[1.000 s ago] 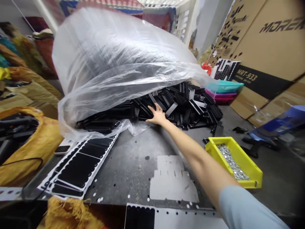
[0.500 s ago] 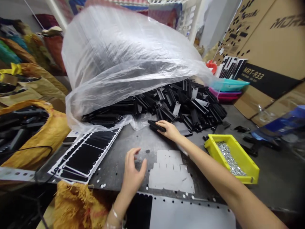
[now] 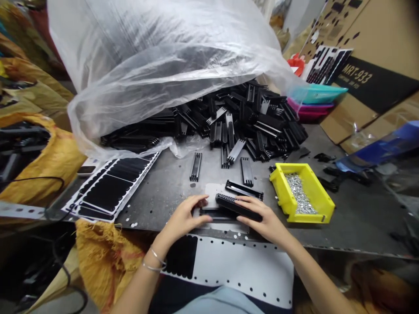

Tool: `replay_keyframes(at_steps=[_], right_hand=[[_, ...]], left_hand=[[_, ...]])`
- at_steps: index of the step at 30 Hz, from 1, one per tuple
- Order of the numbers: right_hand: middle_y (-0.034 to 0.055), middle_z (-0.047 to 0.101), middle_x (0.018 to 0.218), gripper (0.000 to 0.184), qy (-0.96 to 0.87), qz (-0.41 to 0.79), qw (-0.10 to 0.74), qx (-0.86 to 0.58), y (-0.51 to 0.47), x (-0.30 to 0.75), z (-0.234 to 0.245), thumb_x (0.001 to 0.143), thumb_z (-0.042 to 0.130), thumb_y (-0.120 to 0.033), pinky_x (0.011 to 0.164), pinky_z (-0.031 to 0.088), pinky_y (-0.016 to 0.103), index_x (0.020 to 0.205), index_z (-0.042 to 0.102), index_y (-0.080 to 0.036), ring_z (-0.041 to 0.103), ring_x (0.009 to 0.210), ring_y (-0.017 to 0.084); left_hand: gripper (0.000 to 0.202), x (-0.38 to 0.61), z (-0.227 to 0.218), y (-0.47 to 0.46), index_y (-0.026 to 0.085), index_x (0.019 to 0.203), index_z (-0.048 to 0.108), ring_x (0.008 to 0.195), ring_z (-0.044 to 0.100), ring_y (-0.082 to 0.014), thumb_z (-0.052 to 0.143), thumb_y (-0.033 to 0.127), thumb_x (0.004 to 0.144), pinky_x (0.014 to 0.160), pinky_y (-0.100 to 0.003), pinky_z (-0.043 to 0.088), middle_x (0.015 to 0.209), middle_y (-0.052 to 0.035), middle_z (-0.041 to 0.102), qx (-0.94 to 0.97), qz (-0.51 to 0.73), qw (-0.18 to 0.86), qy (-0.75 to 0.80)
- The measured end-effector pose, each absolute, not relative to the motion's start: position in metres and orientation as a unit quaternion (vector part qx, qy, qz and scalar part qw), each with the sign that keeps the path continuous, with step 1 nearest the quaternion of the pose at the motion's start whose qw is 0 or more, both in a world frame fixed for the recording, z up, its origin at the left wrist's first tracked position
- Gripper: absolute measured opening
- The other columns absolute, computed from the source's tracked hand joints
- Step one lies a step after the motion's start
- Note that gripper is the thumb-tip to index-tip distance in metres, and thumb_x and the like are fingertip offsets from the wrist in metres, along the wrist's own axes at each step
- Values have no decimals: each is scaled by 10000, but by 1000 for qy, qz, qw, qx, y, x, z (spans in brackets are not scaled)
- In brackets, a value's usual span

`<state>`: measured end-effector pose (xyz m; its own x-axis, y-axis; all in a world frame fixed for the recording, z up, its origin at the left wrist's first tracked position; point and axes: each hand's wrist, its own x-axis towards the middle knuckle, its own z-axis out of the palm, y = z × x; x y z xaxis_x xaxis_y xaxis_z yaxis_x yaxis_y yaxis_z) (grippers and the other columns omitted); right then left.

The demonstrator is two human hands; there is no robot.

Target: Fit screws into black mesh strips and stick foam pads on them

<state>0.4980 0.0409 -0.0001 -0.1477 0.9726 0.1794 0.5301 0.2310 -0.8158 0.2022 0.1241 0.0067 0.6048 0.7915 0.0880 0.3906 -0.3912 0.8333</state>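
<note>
My right hand (image 3: 263, 218) has its fingers and thumb closed around a long black plastic piece with a perforated face (image 3: 237, 205), tilted over the work surface. Below it lies another black plastic strip (image 3: 214, 213), partly hidden. My left hand (image 3: 186, 218) is at the left end of that strip, thumb and fingers spread apart; whether it touches the strip I cannot tell. A third black piece (image 3: 244, 189) rests just beyond the held one. Under these pieces lies a pale flat sheet (image 3: 212, 189).
A large pile of black plastic strips (image 3: 262, 124) spills from under a clear plastic bag (image 3: 170, 56). A yellow bin (image 3: 324, 203) of small metal parts stands right. Black die-cut sheets (image 3: 111, 192) lie left, near a yellow sack (image 3: 68, 152). Cartons (image 3: 369, 83) stand at the back right.
My right hand has come back from the pile towards me with black plastic. Several strips now lie on the table and pale sheet. My left hand has moved slightly right. The view has tilted down.
</note>
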Motion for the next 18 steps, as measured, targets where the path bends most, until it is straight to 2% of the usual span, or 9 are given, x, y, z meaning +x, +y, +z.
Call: replay_keyframes(at_steps=[2,5,8,11,13,15,16,17,18], right_hand=[[79,712,1317,318,-672,292,393,-555,40,498,-3,929,744,-403,1126,509,545,1235,754,-318,660,1254,278],[80,701,1267,219,-656,288,415,-560,45,497,1,915,755,-415,1117,511,515,1087,788,-283,650,1244,274],[80,672,1312,191,-673,295,397,-550,51,496,8,915,752,-424,1137,483,524,1029,785,-274,614,1294,281],[87,660,1355,208,-706,275,363,-542,56,491,10,921,745,-448,1150,444,574,1037,780,-279,580,1332,305],[96,640,1401,244,-734,238,322,-548,61,484,10,914,750,-483,1147,415,621,1058,783,-289,550,1356,339],[106,612,1452,300,-766,198,267,-551,68,475,11,893,760,-525,1138,396,649,1096,785,-305,526,1369,372],[111,598,1474,332,-780,181,241,-548,71,470,13,886,760,-544,1135,392,654,1122,783,-312,518,1372,384],[118,583,1493,361,-793,169,216,-545,74,466,16,887,752,-557,1133,390,656,1155,778,-317,514,1373,391],[125,569,1511,384,-802,161,196,-541,75,463,18,898,735,-565,1134,389,656,1192,768,-323,510,1376,395]], left_hand=[[581,198,8,117,270,1343,642,1171,653,-262,861,397,820,1043,-418,522,1272,-82,693,807,240,403,359],[360,194,9,112,262,1246,698,1132,651,-240,772,379,914,1018,-393,517,1204,-69,708,821,233,388,348],[285,190,8,111,269,1165,749,1043,636,-229,755,424,926,973,-383,511,1100,-50,711,832,216,358,364],[221,187,2,111,272,1056,789,1092,584,-260,741,447,930,1026,-438,469,1103,-63,678,829,231,293,416],[443,188,-3,110,276,1231,726,1175,563,-297,816,489,852,1080,-493,433,1211,-84,669,813,242,280,450],[895,190,-6,107,294,1487,524,1279,535,-341,913,533,718,1137,-545,385,1366,-115,632,803,239,293,460],[1053,192,-7,105,307,1564,414,1328,514,-354,937,535,679,1162,-558,360,1433,-126,600,803,238,302,455],[1098,193,-7,105,321,1597,348,1366,498,-354,936,515,691,1182,-557,343,1482,-129,572,806,240,310,444],[1046,195,-7,104,334,1603,331,1390,491,-340,911,480,744,1194,-543,338,1509,-123,555,809,244,320,428]])
